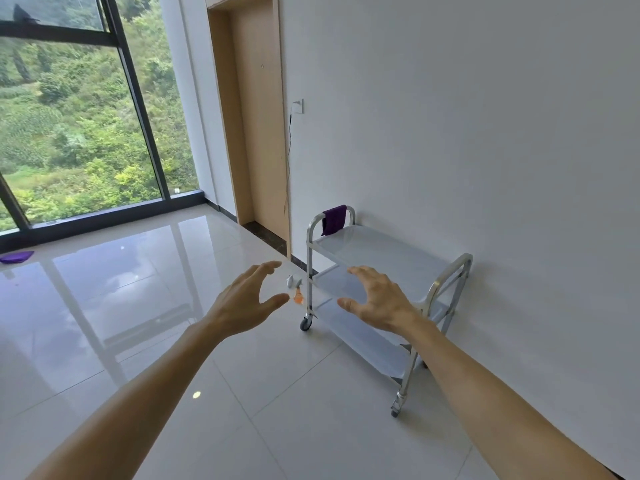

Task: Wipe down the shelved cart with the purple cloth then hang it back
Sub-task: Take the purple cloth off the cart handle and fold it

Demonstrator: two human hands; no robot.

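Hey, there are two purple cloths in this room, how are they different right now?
The purple cloth on the cart hangs draped over the cart's far handle, up off the ground; the purple cloth on the floor lies in a flat heap by the window. The hanging one looks darker. Both are purple, and neither hand touches either.

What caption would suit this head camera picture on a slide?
Both empty hands, left hand and right hand, reach toward the shelved cart, the purple cloth hanging over its handle.
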